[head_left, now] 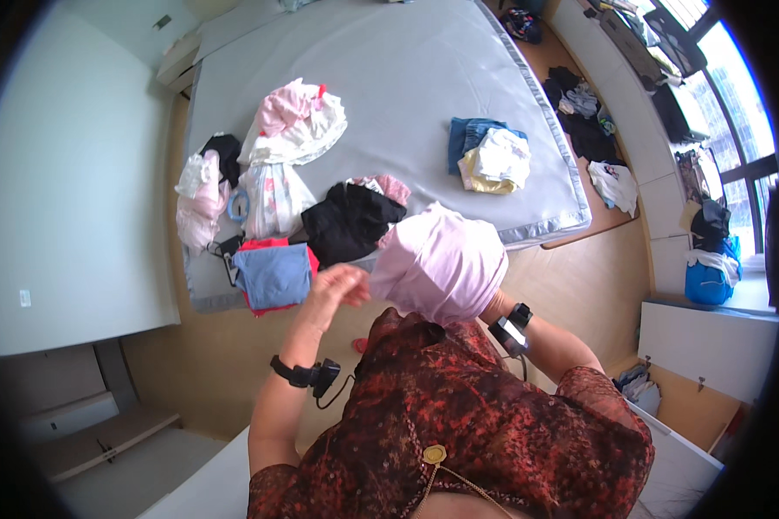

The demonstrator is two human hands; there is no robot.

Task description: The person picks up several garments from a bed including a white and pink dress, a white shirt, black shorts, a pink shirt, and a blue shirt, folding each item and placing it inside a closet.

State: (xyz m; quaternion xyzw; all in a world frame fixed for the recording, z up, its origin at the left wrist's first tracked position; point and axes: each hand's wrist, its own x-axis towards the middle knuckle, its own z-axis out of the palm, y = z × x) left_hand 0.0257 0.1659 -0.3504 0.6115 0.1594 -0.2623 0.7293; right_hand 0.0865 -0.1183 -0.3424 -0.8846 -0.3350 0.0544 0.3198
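Thing in hand: a pale pink cloth point(440, 264), bunched up in the air in front of the person, above the near edge of the bed point(407, 69).
Left hand point(336, 290): its grip sits at the left edge of the pink cloth, fingers curled and touching the fabric. It looks closed on the cloth's edge.
Right hand point(492, 304): mostly hidden behind the pink cloth. I cannot tell if its grip is open or closed. Only the wrist with a black band shows.
How the cloth will handle: it looks soft, light and floppy. It sags and folds on its own. It will not break. It may slide a bit, so a hem or a corner is the best place to pinch.
Just past the left grip: a black garment point(348, 223) on the bed.
Left of the left grip: a folded blue garment point(275, 275) lying on something red.
Far beyond the right grip: a small pile of blue, white and yellow clothes point(492, 157).
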